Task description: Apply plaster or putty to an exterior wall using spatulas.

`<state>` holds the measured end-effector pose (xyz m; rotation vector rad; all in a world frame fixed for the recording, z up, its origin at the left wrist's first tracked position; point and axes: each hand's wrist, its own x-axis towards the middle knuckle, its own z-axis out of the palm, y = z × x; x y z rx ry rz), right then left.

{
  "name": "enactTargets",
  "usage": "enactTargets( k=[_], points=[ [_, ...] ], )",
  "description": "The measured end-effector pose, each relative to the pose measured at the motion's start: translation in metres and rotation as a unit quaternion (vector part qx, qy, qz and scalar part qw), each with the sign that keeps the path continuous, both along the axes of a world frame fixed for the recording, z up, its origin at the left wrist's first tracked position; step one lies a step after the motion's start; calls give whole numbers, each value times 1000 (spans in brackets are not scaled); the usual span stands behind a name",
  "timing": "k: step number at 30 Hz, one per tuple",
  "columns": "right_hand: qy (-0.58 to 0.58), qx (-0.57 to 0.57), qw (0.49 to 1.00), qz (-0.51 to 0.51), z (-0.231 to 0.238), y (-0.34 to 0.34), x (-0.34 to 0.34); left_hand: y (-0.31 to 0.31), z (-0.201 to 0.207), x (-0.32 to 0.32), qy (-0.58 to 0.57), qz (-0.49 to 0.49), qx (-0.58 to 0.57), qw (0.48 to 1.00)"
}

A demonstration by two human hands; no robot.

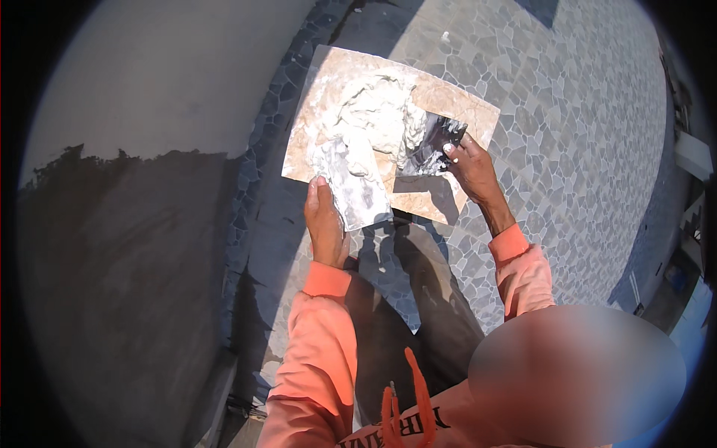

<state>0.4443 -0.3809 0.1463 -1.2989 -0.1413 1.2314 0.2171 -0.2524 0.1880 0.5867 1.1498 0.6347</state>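
A beige marbled tile (433, 93) is held up in front of me, with a thick heap of white paste (377, 112) on it. My left hand (325, 220) is closed at the tile's near left side, its thumb on a flat plate (361, 196) smeared with paste; whether it also grips the tile underneath is hidden. My right hand (472, 168) is closed around a dark, shiny flat scraper (433, 145), spotted with white paste. The scraper lies over the right part of the tile, its left edge against the paste. White paste also sticks to my right fingers.
A smooth grey wall (164, 82) rises on the left, its lower part in shadow. The floor (567, 149) has a grey stone-mosaic pattern. My legs (437, 276) are beneath the tile. Assorted objects stand along the far right edge.
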Motion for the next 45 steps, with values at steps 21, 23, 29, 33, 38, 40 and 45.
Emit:
enactTargets(
  k=[21,23,29,33,38,40,45],
  points=[
    [-630,113,748,173,66,-26,-48,-2,57,38,-57,-50,-16,997],
    [-665,106,711,202,55,-32,-40,-3,55,33,-47,-51,0,998],
    [-529,-104,831,141,4,-62,-39,-1,51,13,3,-28,35,999],
    [-294,-266,918,0,-58,-79,-40,3,52,2,-54,-28,36,998],
    [-9,-284,939,-192,-127,-73,-65,-3,55,-8,-73,1,18,997],
    [2,-211,950,-231,-142,-60,-83,-8,54,-11,-67,6,13,998],
    [-50,-100,972,-207,-168,-5,-115,-11,49,-18,9,31,17,999]
  ],
)
